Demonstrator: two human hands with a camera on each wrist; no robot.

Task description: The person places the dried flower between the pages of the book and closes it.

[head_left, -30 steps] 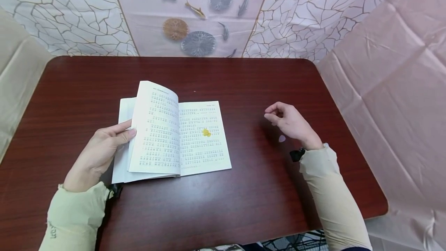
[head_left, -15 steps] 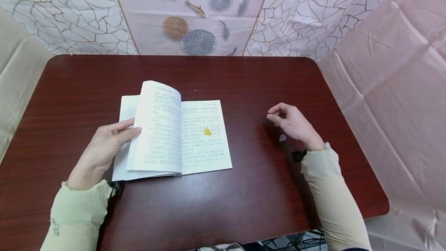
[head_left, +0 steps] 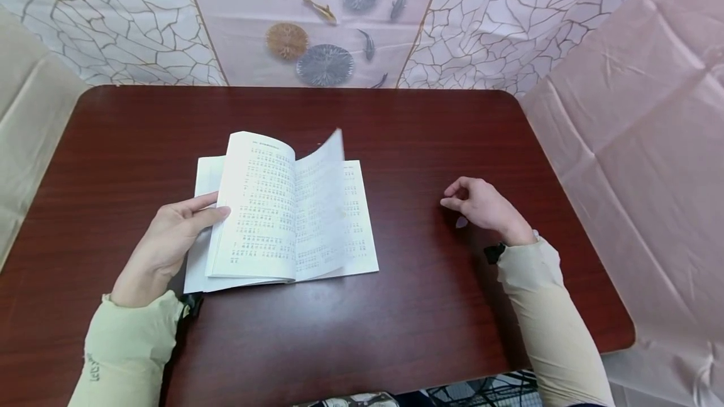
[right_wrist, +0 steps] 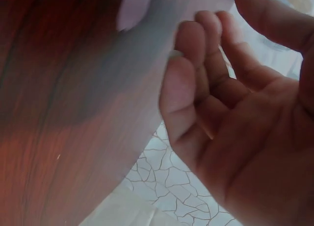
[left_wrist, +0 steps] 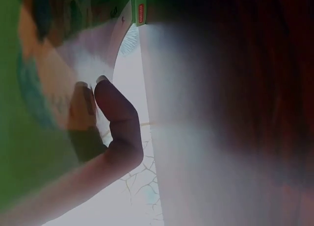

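Note:
An open book [head_left: 257,206] with printed pages lies left of the middle of the table. My left hand [head_left: 164,237] grips the left-hand pages at their outer edge, thumb on top and fingers underneath. One loose page [head_left: 319,206] stands half-raised over the right-hand page [head_left: 357,218]. In the left wrist view, the bent finger [left_wrist: 122,118] overlaps the green picture cover [left_wrist: 29,152]. My right hand [head_left: 483,209] hovers at the table's right with fingers loosely curved and nothing in them. Just below its fingertips lies a small pale purple petal-shaped piece [head_left: 461,222], also seen in the right wrist view.
The dark red-brown table [head_left: 396,319] has rounded corners. Patterned cloth [head_left: 317,17] hangs behind it, and a plain pinkish cloth [head_left: 639,162] hangs on the right. Dark cables [head_left: 492,391] show below the front edge.
A page has come away from the left stack and swung rightward, covering the small yellow piece on the right-hand page. My right hand has shifted slightly right and toward me. The left keeps its grip.

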